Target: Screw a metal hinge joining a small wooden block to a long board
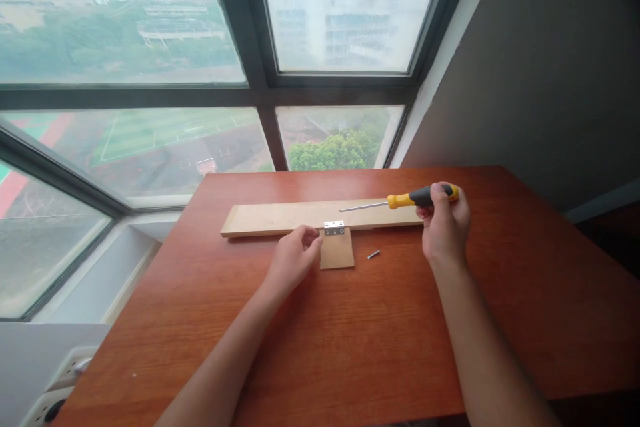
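Observation:
My right hand [447, 220] is closed around the yellow and black handle of a screwdriver [423, 197]. Its thin metal shaft points left, with the tip above the long pale wooden board [285, 216]. My left hand [296, 253] has its fingers curled together beside the left edge of a small square brown panel [337, 251]; whether something tiny is between the fingertips is hidden. A small silver hinge-like metal plate with holes [334, 227] lies where the panel meets the board's front edge. One loose screw [373, 254] lies right of the panel.
Everything rests on a reddish-brown wooden table [330, 340]. Large windows with dark frames [260, 90] rise behind it, and a grey wall [525, 87] stands to the right. Wall sockets [70, 367] are at the lower left, beside the table edge.

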Demonstrator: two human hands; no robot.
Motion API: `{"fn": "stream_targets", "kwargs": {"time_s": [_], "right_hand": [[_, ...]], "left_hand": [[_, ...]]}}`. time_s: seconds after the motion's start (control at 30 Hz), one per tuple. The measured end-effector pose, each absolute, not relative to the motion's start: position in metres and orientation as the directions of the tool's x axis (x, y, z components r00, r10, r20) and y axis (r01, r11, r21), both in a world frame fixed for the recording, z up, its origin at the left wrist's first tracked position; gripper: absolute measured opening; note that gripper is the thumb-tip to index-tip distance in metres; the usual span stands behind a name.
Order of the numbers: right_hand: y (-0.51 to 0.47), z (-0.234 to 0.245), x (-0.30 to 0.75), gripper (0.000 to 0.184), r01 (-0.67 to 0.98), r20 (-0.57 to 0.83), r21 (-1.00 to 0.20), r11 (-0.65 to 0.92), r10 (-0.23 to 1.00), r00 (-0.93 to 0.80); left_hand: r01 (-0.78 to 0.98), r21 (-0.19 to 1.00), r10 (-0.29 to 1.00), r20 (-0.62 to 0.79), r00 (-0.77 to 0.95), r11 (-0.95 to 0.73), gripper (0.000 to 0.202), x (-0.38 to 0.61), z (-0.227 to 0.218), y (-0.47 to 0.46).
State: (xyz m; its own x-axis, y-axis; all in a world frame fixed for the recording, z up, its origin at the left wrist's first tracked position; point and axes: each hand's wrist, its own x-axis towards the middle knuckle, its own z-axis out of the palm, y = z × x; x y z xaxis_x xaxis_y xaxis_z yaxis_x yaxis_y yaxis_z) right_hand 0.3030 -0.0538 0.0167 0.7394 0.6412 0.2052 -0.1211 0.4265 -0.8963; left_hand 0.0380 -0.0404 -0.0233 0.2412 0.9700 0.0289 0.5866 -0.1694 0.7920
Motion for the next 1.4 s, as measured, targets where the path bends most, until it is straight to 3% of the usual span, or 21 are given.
{"fn": "stream_targets", "kwargs": {"time_s": [0.17, 0.23, 0.5, 0.77, 1.27, 1.4], "right_hand": [[-0.066, 0.025, 0.294, 0.025, 0.228, 0.457, -0.873, 0.432, 0.556, 0.694], [-0.07, 0.028, 0.29, 0.024, 0.288, 0.51, -0.849, 0.443, 0.545, 0.665], [-0.077, 0.03, 0.283, 0.023, 0.347, 0.555, -0.826, 0.445, 0.529, 0.642], [-0.077, 0.026, 0.285, 0.023, 0.372, 0.557, -0.828, 0.419, 0.541, 0.63], [-0.082, 0.028, 0.279, 0.019, 0.449, 0.671, -0.742, 0.499, 0.529, 0.52], [-0.085, 0.031, 0.274, 0.036, 0.426, 0.737, -0.676, 0.601, 0.54, 0.407]], "left_hand": [[0.399, 0.916, 0.975, -0.053, 0.217, -0.04, 0.019, 0.044, -0.034, -0.041], [0.352, 0.936, 0.973, -0.089, 0.215, 0.007, 0.021, 0.044, -0.037, -0.041], [0.159, 0.957, 0.931, -0.275, 0.24, 0.242, 0.027, 0.047, -0.026, -0.044], [0.148, 0.914, 0.862, -0.405, 0.304, 0.378, 0.032, 0.049, -0.01, -0.048], [0.119, 0.908, 0.818, -0.414, 0.4, 0.402, 0.041, 0.052, -0.019, -0.051], [0.125, 0.908, 0.822, -0.415, 0.39, 0.4, 0.034, 0.052, -0.019, -0.051]]}}
